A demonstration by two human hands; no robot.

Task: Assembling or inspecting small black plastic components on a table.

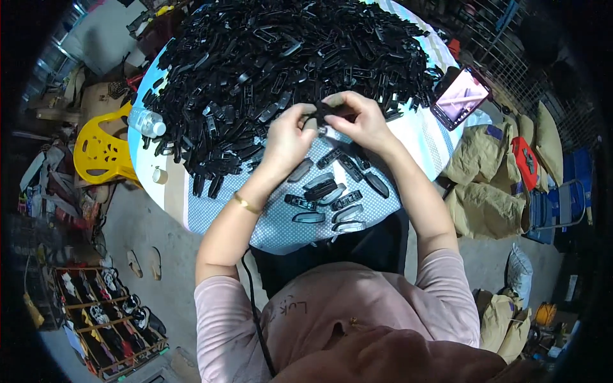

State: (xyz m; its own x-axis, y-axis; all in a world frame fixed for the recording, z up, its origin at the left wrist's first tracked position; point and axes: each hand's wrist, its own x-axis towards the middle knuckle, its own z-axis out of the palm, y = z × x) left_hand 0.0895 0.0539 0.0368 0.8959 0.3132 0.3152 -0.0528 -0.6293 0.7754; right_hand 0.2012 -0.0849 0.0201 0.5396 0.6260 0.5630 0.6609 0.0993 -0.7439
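My left hand (pixel 290 135) and my right hand (pixel 362 121) meet over the near side of the round table, fingers closed in a pinch. Between them is a small black plastic part (pixel 322 115), gripped from both sides; its exact shape is hidden by my fingers. Just below my hands several loose black plastic pieces (pixel 350 167) lie on the patterned tablecloth (pixel 274 223), some with smooth grey-looking covers (pixel 310 217) and some with open frames. Beyond my hands rises a big heap of similar black plastic parts (pixel 281 57).
At the table's left edge lie a clear plastic bottle (pixel 147 121) and a small white cap (pixel 159 175). A phone (pixel 461 97) with a lit screen stands at the right edge. A yellow stool (pixel 102 148), brown sacks (pixel 488 207) and a shoe rack (pixel 105 319) surround the table.
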